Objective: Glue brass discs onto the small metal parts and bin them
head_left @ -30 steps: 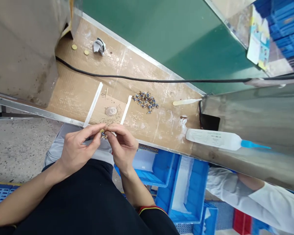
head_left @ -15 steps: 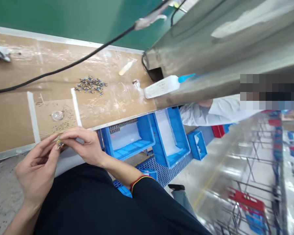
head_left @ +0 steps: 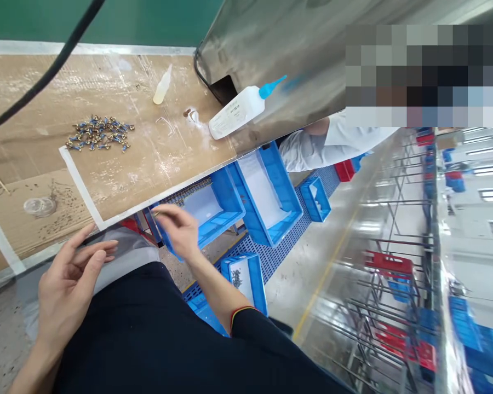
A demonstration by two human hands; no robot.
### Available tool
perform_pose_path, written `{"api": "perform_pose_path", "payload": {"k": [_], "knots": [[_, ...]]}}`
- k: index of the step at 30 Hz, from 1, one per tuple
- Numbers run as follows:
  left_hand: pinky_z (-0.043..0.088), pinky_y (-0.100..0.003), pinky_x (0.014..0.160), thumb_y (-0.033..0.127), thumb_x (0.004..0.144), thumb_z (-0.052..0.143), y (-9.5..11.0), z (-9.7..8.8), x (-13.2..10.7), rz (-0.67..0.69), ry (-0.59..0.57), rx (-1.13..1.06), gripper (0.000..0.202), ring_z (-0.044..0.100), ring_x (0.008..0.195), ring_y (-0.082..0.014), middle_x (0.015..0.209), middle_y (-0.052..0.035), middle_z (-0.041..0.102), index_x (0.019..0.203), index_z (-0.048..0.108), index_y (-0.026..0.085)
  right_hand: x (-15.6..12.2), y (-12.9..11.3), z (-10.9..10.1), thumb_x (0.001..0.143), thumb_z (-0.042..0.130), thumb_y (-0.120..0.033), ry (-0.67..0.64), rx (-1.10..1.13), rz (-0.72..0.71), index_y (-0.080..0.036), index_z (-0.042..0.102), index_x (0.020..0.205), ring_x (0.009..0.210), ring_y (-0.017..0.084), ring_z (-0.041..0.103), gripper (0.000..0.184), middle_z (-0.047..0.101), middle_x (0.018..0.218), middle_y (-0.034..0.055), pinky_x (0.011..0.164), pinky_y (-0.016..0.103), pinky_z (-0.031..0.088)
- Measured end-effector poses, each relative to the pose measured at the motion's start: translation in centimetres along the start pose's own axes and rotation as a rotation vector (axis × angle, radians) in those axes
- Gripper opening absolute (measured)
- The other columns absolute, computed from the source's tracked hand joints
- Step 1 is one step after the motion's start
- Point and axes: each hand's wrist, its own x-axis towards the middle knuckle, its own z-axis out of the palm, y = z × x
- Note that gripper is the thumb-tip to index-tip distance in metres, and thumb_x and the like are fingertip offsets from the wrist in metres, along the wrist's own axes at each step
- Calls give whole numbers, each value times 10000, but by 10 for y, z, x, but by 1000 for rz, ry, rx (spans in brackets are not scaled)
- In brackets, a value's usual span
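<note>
My left hand [head_left: 72,279] hovers over my lap by the bench edge, fingers spread, holding nothing. My right hand [head_left: 176,227] has its fingers pinched together above a blue bin [head_left: 213,210] under the bench. A tiny part seems to sit at its fingertips, too small to name. A pile of small blue-and-brass parts [head_left: 98,134] lies on the cardboard-covered bench [head_left: 148,158]. To the left a clear round dish [head_left: 39,206] rests between white tape strips.
A white glue bottle with a blue nozzle [head_left: 238,109] and a small dropper bottle [head_left: 162,87] lie near a steel housing [head_left: 279,49]. A black cable [head_left: 45,74] crosses the bench. More blue bins [head_left: 267,191] stand below. A co-worker's white sleeve [head_left: 324,145] shows to the right.
My hands have parted: the right one moved right and down over the blue bin, and the left one opened. The view swung further right.
</note>
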Motion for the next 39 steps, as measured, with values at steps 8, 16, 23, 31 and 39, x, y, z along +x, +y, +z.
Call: {"api": "perform_pose_path", "payload": {"k": [8, 16, 23, 31, 39], "knots": [[787, -421, 1031, 611, 1010, 907, -4, -19, -1, 1, 74, 22, 733, 909, 1060, -295, 1179, -88, 931, 1643, 733, 284, 64, 146, -110, 1092, 758, -430, 191, -435, 458, -194, 830, 1159, 995, 244, 810, 255, 862, 1072, 74, 1030, 442, 683], [787, -507, 1039, 597, 1023, 898, -7, -23, -3, -17, 88, 14, 733, 904, 1086, -327, 1172, -95, 926, 1650, 722, 261, 64, 186, -99, 1131, 806, -480, 65, -506, 599, -209, 730, 1464, 1267, 275, 785, 436, 760, 1481, 113, 1096, 511, 712], [782, -452, 1019, 586, 1014, 916, -6, -27, -3, -30, 105, 4, 727, 900, 1093, -315, 1173, -101, 925, 1630, 729, 247, 64, 180, -97, 1132, 808, -485, 92, -506, 575, -204, 741, 1431, 1224, 260, 793, 416, 774, 1437, 103, 1067, 492, 719], [772, -420, 1009, 613, 1024, 898, -15, -35, -5, -60, 99, -49, 758, 886, 1159, -319, 1199, -128, 915, 1646, 705, 225, 54, 101, -91, 1150, 482, -622, 471, -492, 297, -204, 705, 1013, 777, 220, 681, 493, 715, 776, 31, 814, 358, 588], [751, -456, 1065, 607, 1039, 890, -18, -44, -9, -45, 82, -58, 724, 895, 1121, -303, 1249, -114, 915, 1655, 712, 271, 128, -28, -5, 1110, 665, -586, 11, -336, -244, -250, 816, 1143, 990, 213, 787, 370, 853, 1109, 63, 963, 360, 624]]}}
